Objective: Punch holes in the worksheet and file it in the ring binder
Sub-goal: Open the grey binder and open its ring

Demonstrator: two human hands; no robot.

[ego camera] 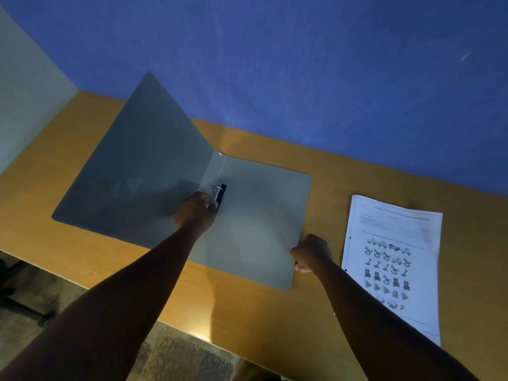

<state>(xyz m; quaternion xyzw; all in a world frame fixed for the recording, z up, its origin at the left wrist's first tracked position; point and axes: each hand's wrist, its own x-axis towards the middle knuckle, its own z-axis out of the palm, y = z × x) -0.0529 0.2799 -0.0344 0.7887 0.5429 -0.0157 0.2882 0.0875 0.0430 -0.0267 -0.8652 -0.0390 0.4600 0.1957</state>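
- Down by the desk's [247,320] near edge, a chair base [24,306] stands on the floor at the left.
- The right hand [312,254] pinches the ring binder's [255,215] right edge, fingers curled.
- The worksheet [395,259] lies flat towards the desk's right edge (two punched holes show along its left margin), just beside that hand.
- The left hand [196,211] grips the ring mechanism [220,193] at the spine.
- The binder lies open mid-desk, left cover raised towards the blue wall [302,64].

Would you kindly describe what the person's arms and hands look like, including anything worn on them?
Both forearms are bare right to the frame's bottom edge, with no sleeves in view. The left hand and right hand wear no gloves; no watch, bracelet or ring is visible, though the dim light hides fine detail.
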